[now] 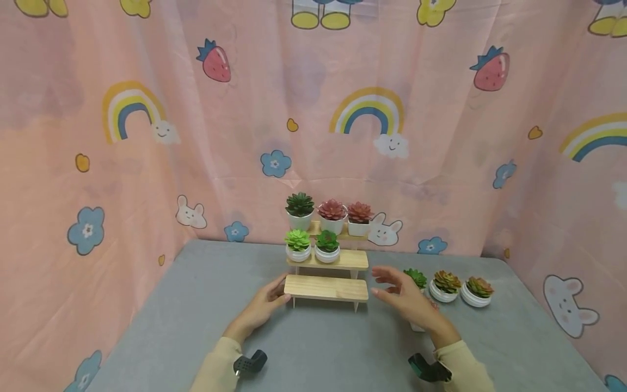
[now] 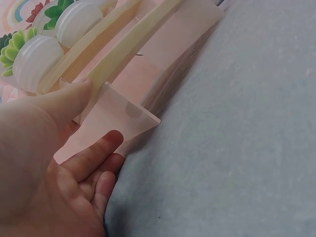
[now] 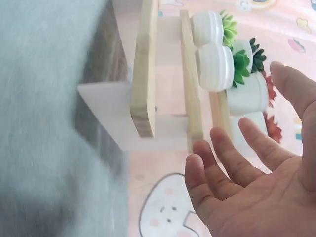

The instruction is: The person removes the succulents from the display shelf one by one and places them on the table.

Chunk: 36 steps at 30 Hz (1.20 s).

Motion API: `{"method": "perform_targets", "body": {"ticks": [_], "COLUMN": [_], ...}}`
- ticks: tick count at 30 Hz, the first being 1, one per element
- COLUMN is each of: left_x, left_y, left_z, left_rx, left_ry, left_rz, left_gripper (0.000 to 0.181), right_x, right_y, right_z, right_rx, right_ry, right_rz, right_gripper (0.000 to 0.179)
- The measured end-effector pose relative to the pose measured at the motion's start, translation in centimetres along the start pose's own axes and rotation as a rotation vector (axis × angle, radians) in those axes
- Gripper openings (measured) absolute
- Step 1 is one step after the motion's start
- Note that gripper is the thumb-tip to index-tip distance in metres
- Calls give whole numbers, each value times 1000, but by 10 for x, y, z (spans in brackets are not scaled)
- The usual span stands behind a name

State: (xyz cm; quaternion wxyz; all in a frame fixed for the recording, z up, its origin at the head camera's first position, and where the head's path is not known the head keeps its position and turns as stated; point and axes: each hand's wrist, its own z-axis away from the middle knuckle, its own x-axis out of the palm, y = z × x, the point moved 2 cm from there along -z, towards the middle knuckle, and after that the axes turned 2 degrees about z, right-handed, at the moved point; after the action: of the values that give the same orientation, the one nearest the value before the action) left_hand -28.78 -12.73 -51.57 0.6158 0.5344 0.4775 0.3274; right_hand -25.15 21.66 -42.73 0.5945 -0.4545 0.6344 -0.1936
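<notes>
A three-step wooden display stand (image 1: 325, 288) with pale side panels stands on the table. My left hand (image 1: 259, 307) holds the left end of its lowest board, thumb at the board's edge (image 2: 101, 71) and fingers by the side panel (image 2: 121, 111). Off the right end, my right hand (image 1: 413, 302) hovers with spread, slightly bent fingers and nothing in them. The top step bears a dark green succulent (image 1: 300, 205), a pink one (image 1: 332, 209) and a reddish one (image 1: 360, 212). On the middle step sit a light green succulent (image 1: 297, 240) and a green one (image 3: 241, 67).
Right of the stand are more potted succulents: a green one (image 1: 416, 277), two orange-green ones (image 1: 447, 282), and a white pot (image 1: 417, 328) partly hidden by my right hand. Behind the grey table (image 1: 206, 288) hangs a pink patterned curtain (image 1: 254, 109).
</notes>
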Motion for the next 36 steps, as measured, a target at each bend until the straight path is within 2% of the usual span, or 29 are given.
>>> {"method": "perform_targets", "body": {"ticks": [5,13,20,29,36], "left_x": [-1,-1,1,1,1], "left_y": [-1,5,5,2,2], "left_z": [1,4,4,3,2], "left_rx": [-12,-14,-10,-28,-23], "left_ry": [-2,4,-3,7,3], "left_rz": [0,7,-7,3,6], "left_gripper": [68,66,67,67,67], "right_x": [12,26,30,35,41], "right_y": [0,-11,-22,-30,-33], "right_z": [-14,-35,-47,-65,-78], "right_rx": [23,15,49,0,19], "right_ry": [-15,-12,37,40,61], "right_rz": [-41,-62,-84,-107,-123], "right_gripper": [48,52,52,47,50]}}
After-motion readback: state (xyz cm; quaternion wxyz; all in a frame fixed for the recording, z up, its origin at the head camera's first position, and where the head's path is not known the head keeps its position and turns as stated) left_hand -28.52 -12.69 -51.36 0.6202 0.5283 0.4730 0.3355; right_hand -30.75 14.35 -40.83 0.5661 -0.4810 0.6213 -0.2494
